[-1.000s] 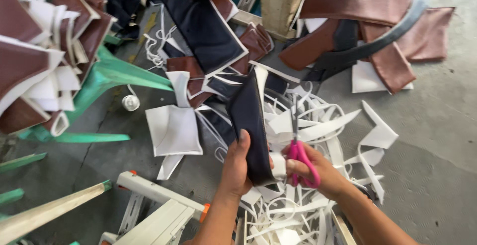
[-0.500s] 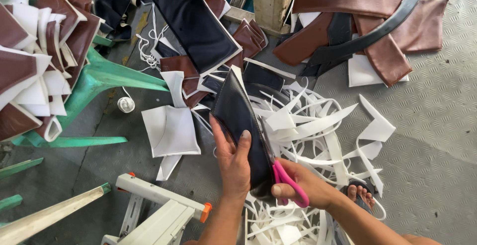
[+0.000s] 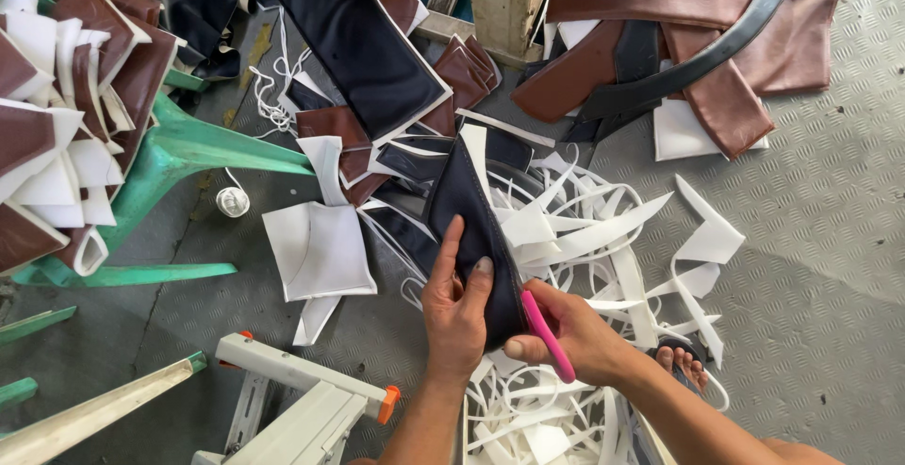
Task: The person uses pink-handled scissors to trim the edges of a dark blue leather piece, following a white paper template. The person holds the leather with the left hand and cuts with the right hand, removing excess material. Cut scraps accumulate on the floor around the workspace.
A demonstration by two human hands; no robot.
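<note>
Nearest the camera, bottom left: white metal folding frame with orange end caps (image 3: pixel 311 404), pale wooden slat (image 3: pixel 94 413) beside it. At bottom centre, heap of white foam-backed offcut strips (image 3: pixel 556 408) on the floor, toes of a bare foot in a dark sandal (image 3: pixel 681 361) poking out just right of it.

Above that, both hands at work. Left hand (image 3: pixel 459 307) closed around the lower edge of a dark navy, tapered leatherette panel (image 3: pixel 476 229), thumb and fingers pressed onto its face. Right hand (image 3: pixel 570 328) clenched on pink-handled scissors (image 3: pixel 549 338), blades hidden against the right edge of the panel. Panel held upright over the offcuts, narrow end pointing away.

Left of the hands, flat white foam sheet (image 3: pixel 318 248) lying on the grey chequer-plate floor (image 3: pixel 811 267); small white spool (image 3: pixel 232 202) near it. Further left, green plastic chair (image 3: pixel 189 158) stacked with brown-and-white cut pieces (image 3: pixel 66 107).

Farthest off, large navy panel with white edging (image 3: pixel 372 50), small brown pieces (image 3: pixel 467 74) beside it, and at top right a pile of brown leatherette sheets (image 3: pixel 679 12) crossed by a dark curved strip (image 3: pixel 707 55).
</note>
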